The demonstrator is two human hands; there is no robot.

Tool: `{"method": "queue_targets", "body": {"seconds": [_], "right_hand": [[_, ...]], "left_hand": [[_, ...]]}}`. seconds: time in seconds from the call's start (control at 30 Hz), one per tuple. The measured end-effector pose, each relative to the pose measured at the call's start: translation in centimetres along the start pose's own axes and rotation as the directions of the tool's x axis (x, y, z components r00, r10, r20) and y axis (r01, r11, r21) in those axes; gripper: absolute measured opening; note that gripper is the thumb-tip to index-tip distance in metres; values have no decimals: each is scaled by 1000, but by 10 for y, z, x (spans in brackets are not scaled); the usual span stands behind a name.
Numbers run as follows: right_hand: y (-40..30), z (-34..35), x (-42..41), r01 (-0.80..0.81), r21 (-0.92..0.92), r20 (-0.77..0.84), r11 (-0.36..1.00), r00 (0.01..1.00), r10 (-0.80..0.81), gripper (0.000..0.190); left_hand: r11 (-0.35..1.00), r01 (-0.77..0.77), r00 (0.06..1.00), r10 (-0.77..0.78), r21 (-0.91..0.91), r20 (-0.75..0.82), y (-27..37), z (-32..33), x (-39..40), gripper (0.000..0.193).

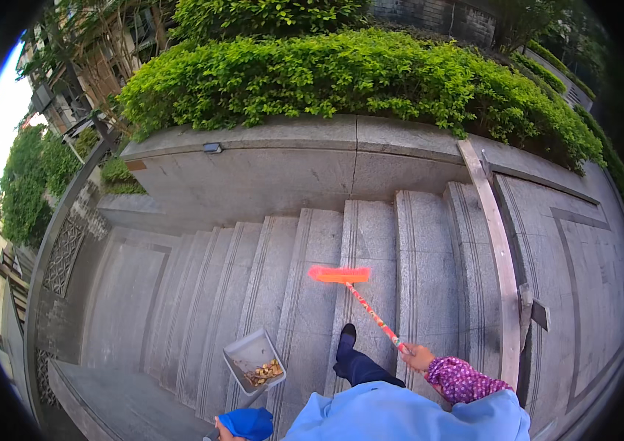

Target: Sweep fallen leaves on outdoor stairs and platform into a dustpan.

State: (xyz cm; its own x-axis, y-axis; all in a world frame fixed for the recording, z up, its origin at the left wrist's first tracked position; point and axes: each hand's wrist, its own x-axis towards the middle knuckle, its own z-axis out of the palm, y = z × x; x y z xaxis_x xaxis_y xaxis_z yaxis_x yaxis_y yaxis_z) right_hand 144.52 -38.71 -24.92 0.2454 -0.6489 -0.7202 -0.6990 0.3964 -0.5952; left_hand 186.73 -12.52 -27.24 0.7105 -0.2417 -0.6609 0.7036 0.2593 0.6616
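My right hand (pixel 418 358), in a purple patterned sleeve, grips the red patterned handle of a broom (pixel 376 317). The broom's orange head with pink bristles lies across a grey stone step (pixel 370 231). At the lower edge of the view, my left hand (pixel 225 432) is partly cut off and closed around the grey handle of a long-handled dustpan. Blue fabric (pixel 247 423) covers part of that hand. The grey dustpan (pixel 254 358) is left of my foot, with dry leaves (pixel 262 373) gathered in its lower corner.
Stone stairs descend to a paved landing (pixel 124 297) on the left. A dark-shoed foot (pixel 348 333) rests on a step. Along the far side runs a stone wall (pixel 268 171) under a green hedge (pixel 317 77). A wooden board (pixel 491 237) crosses the stair top at right.
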Motion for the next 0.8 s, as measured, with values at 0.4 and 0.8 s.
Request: {"method": "queue_targets", "body": {"seconds": [0.4,0.8], "right_hand": [[-90,-105,217,64,85,-247,994,968,-41,34],[-122,-90,356,2,14,-571,1000,821,7,36]], "left_hand": [[942,73,971,-142,329,190,-9,244,149,16],[797,50,840,-359,601,406,-105,428,293,11]]}}
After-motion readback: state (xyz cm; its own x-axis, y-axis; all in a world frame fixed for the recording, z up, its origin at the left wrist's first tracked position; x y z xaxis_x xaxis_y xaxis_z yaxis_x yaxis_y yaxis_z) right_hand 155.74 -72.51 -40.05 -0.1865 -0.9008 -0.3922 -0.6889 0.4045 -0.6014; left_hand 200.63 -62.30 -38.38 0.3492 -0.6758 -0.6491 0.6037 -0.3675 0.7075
